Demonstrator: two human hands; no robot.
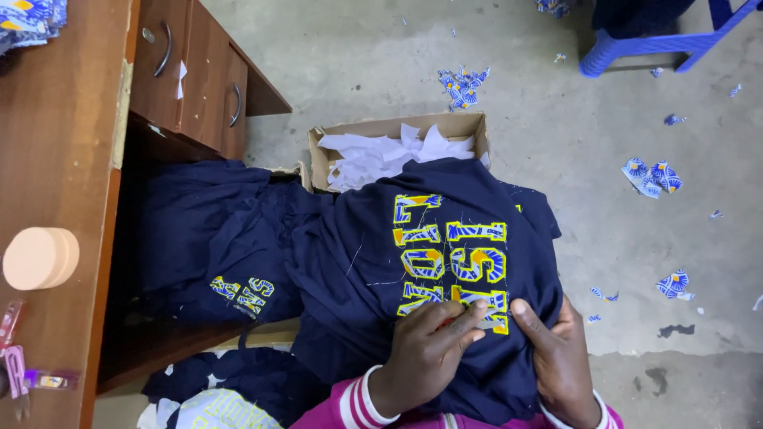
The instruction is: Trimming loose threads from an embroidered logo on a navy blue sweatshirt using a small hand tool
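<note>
- Navy garment (445,262) with yellow-and-blue patterned letters lies spread on the person's lap, reaching toward 12 o'clock from both hands.
- Left hand (425,349) pinches a small item, too hidden to identify, against the lowest letters.
- Right hand (556,357), at 3 o'clock of the left, grips the cloth.
- Cardboard box (397,151) of white scraps sits at 12 o'clock.

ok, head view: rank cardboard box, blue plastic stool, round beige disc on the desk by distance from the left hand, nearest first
Measured from the left hand, which rests on the navy garment:
1. Cardboard box of white scraps, straight ahead past the garment.
2. Round beige disc, far left on the wooden desk.
3. Blue plastic stool, top right corner on the floor.
</note>
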